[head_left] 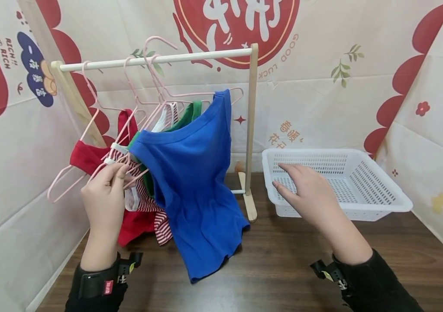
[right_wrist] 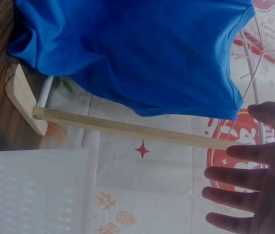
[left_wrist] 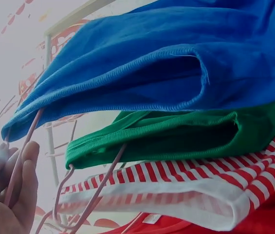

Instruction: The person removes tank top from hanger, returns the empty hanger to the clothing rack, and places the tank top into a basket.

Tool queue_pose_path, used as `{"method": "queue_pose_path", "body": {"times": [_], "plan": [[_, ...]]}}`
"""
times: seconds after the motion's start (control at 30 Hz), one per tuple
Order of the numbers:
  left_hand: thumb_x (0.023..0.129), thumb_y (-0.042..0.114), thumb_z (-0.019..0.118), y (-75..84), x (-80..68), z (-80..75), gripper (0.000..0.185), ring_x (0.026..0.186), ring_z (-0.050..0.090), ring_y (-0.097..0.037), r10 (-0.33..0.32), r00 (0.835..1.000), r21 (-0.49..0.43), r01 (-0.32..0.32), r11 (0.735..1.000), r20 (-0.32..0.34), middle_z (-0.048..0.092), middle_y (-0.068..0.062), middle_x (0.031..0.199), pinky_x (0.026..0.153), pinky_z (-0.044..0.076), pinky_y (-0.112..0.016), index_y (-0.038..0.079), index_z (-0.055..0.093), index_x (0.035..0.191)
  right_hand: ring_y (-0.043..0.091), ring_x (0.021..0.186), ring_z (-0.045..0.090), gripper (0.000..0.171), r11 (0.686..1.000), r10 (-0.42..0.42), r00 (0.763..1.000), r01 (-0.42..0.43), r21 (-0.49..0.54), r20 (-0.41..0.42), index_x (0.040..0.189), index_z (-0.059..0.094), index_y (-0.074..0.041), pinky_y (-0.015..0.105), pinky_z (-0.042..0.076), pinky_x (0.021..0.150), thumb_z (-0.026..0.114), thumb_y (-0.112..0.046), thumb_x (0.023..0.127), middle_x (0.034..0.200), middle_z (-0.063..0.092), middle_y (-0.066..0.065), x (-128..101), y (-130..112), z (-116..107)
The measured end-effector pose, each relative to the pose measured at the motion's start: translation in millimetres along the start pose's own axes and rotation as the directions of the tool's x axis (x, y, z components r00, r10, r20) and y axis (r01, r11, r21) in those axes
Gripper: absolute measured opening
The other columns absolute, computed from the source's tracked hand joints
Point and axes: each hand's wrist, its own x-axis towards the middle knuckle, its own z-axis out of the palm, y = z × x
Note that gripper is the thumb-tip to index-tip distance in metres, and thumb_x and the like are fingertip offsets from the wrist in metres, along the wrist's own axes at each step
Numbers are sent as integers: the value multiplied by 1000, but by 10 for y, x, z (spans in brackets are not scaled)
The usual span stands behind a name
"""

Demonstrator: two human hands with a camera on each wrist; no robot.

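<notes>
My left hand [head_left: 105, 197] pinches the near end of a pink hanger [left_wrist: 18, 170] that carries a blue sleeveless top [head_left: 194, 173]. That hanger's hook shows above the rack's white rail; whether it touches the rail I cannot tell. Behind the blue top hang a green top [left_wrist: 98, 141], a red-and-white striped top [left_wrist: 176, 190] and a red top [head_left: 88, 157], on pink hangers too. Held away from the clothes, my right hand [head_left: 311, 193] has its fingers spread and nothing in it. In the head view it is in front of the white basket [head_left: 381, 209].
A small clothes rack with a white rail [head_left: 205, 55] and wooden posts [head_left: 251, 130] stands on the dark wooden table [head_left: 283, 264]. The basket, with perforated sides, sits right of the rack. Printed cloth [head_left: 342, 112] encloses the back and sides.
</notes>
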Motion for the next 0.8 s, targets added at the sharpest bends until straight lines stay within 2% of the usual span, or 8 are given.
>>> {"method": "queue_pose_path", "body": {"times": [0.1,0.2,0.33,0.47,0.6,0.7,0.8], "plan": [[93,16,66,-11,-25,-59,18,70,62,2,-50,998,-35,50,998,24,71,-13,81,68,42,-5,0,74,99,39,118,53,49,1000,2,1000,-2,3,-5,133,56,-3,57,41,94,57,-37,97,126,60,21,-4,1,-6],[92,16,67,-18,-46,-115,19,70,57,15,-110,993,-73,114,991,52,71,-14,84,70,45,-6,2,74,102,40,119,52,49,1000,14,1000,-14,8,-1,134,56,-3,58,40,96,57,-37,98,127,59,21,-12,1,-12],[92,16,68,-35,-74,-174,20,70,62,9,-201,976,-129,211,969,86,71,-13,85,70,48,-10,3,74,106,40,119,52,49,1000,22,1000,-22,11,-12,134,55,-3,58,40,97,58,-35,97,128,59,22,-24,12,-22],[93,17,67,-63,-97,-200,21,68,66,1,-262,957,-182,282,942,123,69,0,82,69,51,-14,2,73,107,42,119,53,48,1000,22,998,-21,23,-52,134,54,-3,59,40,97,60,-32,97,128,58,23,-28,15,-43],[93,18,67,-70,-113,-206,21,68,67,-1,-273,951,-198,298,934,145,66,11,80,69,51,-15,3,74,106,42,121,51,49,999,16,993,-10,51,-116,136,53,-3,59,39,97,62,-29,96,131,56,22,-16,12,-70],[93,18,67,-54,-123,-199,20,68,67,0,-268,948,-197,300,933,171,67,10,81,70,51,-14,4,74,106,40,125,48,52,997,6,985,8,78,-171,139,50,-4,58,37,100,64,-26,94,135,54,20,-5,15,-94],[93,16,66,-31,-134,-176,20,68,67,-1,-254,944,-205,297,933,212,69,4,81,69,51,-14,4,74,106,38,128,44,57,994,-13,975,36,100,-221,141,46,-5,57,34,103,67,-24,91,138,50,18,3,19,-118]]}}
